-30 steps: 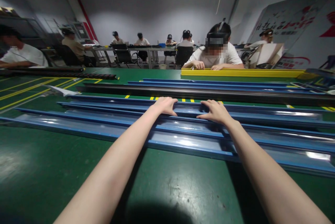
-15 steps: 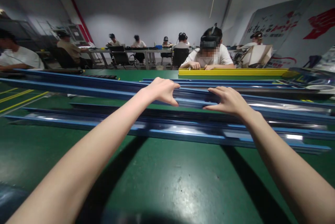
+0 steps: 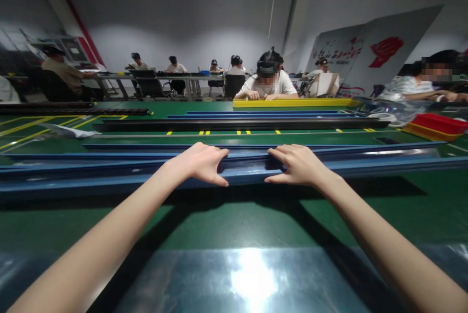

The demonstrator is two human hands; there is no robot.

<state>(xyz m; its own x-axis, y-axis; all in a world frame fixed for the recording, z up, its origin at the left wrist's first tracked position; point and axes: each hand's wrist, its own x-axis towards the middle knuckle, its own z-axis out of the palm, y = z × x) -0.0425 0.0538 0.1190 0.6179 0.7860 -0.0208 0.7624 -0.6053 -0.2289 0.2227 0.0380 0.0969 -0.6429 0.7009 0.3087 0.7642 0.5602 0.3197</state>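
Blue channel lies crosswise in both hands just above the green counter, with other blue lengths close behind. At far left rests a white sheet. Next, the left hand is clamped on the channel, thumb on the near edge, fingers over the far one. Beyond the gap between hands, a co-worker leans over a yellow bar. The right hand grips likewise; farther right sits a red tray.

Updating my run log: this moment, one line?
left hand: holding long blue channel strip; right hand: holding same strip; beyond: long black bar on green table
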